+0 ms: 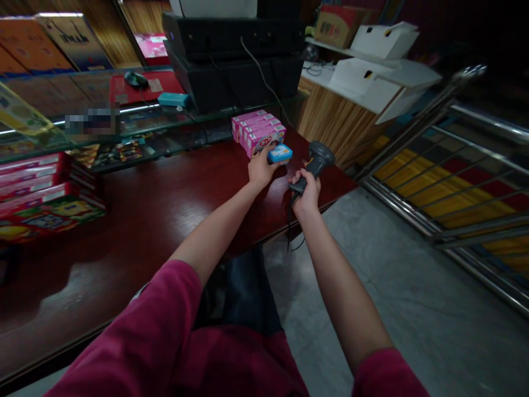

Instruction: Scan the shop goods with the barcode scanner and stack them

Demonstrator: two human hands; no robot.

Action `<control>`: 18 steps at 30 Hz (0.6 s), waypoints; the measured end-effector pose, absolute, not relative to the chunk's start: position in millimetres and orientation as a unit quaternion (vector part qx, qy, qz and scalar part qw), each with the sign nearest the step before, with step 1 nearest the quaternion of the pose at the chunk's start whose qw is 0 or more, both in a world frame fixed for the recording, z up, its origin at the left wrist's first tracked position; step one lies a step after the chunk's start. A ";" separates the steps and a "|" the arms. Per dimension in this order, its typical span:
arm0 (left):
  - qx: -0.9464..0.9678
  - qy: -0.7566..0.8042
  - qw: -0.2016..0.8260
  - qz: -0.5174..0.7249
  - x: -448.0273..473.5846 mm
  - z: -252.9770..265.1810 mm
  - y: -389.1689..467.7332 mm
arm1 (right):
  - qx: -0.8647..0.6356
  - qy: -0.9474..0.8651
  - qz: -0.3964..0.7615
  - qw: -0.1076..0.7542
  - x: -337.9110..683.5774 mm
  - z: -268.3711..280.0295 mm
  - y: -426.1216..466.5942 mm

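Note:
In my left hand (260,170) is a small blue box (281,154), gripped just in front of several pink boxes (253,128) that stand in a row on the dark red counter (165,182). The blue box's print is too small to read. My right hand (308,190) is wrapped round the handle of a grey barcode scanner (317,160), whose head is up and to the right of the blue box. A dark cable hangs from the scanner's handle past the counter's edge.
Red and green cartons (49,204) sit at the counter's left end. Behind are a glass shelf, a computer mouse (136,80) on a red mat and a black machine (235,66). White boxes (382,41) stand back right, with a metal railing (475,182) beyond the floor.

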State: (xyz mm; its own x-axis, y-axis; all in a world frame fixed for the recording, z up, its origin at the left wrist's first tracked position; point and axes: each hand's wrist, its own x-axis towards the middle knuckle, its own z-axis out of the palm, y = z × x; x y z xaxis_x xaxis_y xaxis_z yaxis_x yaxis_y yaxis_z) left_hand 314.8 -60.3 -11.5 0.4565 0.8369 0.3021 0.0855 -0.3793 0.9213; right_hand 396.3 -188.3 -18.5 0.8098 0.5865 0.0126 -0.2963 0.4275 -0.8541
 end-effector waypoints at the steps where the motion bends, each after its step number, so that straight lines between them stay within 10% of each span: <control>1: 0.718 0.293 0.482 0.407 306.6 -9.9 -63.3 | -0.468 -0.155 0.264 0.829 395.8 -16.8 -189.2; 9: 0.539 0.192 0.748 0.336 166.5 -1.7 -69.4 | -0.438 -0.228 0.385 0.780 376.4 3.3 -206.8; 18: 0.496 0.350 0.682 0.408 4.6 6.6 -22.6 | -0.399 -0.349 0.581 0.618 256.7 14.9 -150.0</control>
